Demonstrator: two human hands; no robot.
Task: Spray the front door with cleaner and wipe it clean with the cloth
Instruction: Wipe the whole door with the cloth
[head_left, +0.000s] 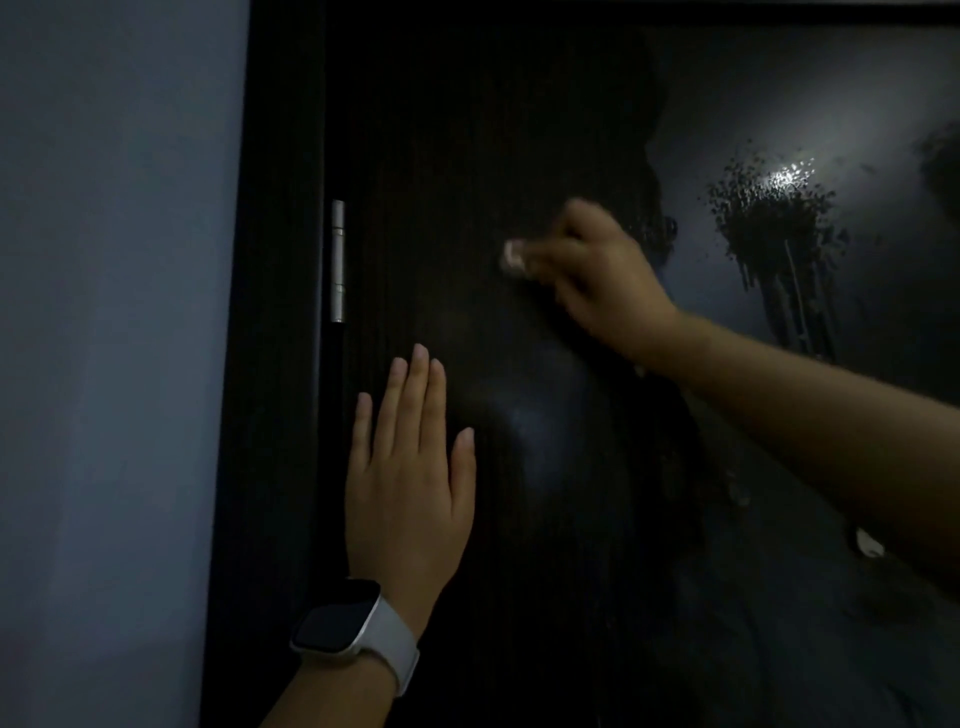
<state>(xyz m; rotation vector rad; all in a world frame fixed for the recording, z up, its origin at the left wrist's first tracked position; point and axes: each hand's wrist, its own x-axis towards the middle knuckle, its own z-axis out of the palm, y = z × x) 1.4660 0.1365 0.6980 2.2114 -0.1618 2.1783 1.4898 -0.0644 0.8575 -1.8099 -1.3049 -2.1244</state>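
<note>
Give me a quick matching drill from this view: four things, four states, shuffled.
Things:
1. left hand
2. right hand
3. silver metal hinge
4. patch of spray droplets

States:
A. running down the glossy dark door
B. fixed at the door's left edge
C. flat against the door, fingers straight
D. grip closed on a small pale cloth

Pairs: 1-C, 2-D, 3-B, 4-A

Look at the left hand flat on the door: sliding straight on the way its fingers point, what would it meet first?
Probably nothing: the left hand points up the bare door, with the hinge off to the side.
</note>
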